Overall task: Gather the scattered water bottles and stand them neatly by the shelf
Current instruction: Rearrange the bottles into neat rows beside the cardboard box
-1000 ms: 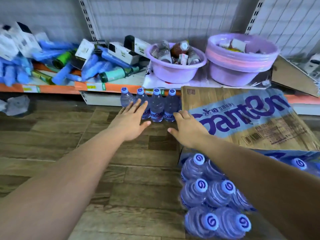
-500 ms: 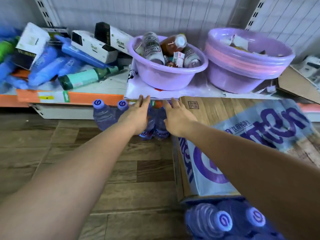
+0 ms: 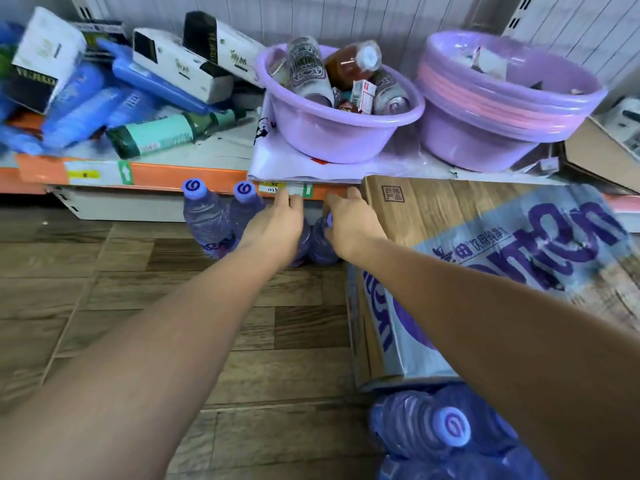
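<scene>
Four water bottles (image 3: 207, 220) stand in a row on the floor against the shelf (image 3: 156, 173). Left hand (image 3: 273, 230) and right hand (image 3: 353, 226) lie flat over the two right-hand ones — fingers extended, whether they grip I can't tell. Risk: a hard push tips the row — bottles touch, carton (image 3: 450, 237) crowds the right.

Your four clear plastic water bottles (image 3: 207, 220) stand in a row on the wood-pattern floor (image 3: 138, 289), just before the orange-edged shelf (image 3: 156, 174). Your left hand (image 3: 273, 226) and right hand (image 3: 349, 226) lie over the right two. Right of them sits a printed cardboard carton (image 3: 485, 237); on the shelf behind sit two round lilac plastic basins (image 3: 339, 133)
</scene>
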A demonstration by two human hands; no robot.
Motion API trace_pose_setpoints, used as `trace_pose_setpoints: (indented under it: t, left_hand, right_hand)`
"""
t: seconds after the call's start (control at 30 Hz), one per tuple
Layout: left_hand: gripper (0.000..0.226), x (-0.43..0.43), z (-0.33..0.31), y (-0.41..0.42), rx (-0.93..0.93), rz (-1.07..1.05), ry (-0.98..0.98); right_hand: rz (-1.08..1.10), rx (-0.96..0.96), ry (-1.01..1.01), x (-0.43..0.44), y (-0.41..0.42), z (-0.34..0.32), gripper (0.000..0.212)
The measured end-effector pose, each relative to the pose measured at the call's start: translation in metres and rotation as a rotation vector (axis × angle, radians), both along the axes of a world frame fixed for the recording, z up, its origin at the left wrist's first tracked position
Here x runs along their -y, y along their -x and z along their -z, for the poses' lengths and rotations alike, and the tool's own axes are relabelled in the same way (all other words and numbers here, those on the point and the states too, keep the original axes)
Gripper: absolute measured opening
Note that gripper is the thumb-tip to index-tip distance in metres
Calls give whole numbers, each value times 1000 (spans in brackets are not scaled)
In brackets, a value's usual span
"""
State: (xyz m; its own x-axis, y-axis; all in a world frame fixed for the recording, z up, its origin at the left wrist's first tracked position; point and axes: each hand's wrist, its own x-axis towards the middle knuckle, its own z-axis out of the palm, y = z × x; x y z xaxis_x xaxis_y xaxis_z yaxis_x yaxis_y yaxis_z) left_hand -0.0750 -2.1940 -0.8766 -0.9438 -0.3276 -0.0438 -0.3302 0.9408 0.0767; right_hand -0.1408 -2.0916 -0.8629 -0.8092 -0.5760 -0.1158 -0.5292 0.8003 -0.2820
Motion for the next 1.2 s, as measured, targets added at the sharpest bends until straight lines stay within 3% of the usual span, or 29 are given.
trace_pose_setpoints:
  t: [0.17,0.37,0.53,0.77,0.93,1.2]
  left_hand:
    - [33,-4,-21,-29,-4,-39,-159]
    - [30,-18,-68,-78,73,-12,-166]
    - [40,-49,-129,-126,74,-18,-120]
    - [40,-123,-237,-169,-91,-51,-71]
    - [33,-182,-297,-194,-192,-63,-118]
    - [35,-284,-325,-209,-148,43,-214]
  right_hand:
    - [5,109,51,-10,-21,-13,30]
    - [-212,111,25,-41,-67,-59,31]
    - [-260,82,84,-80,-106,-125,30]
    - [-304,-20,208,-164,-150,-237,25]
    - [-305,-79,132,-222,-171,-297,35]
    - [-244,18,-67,-319,-187,-325,22]
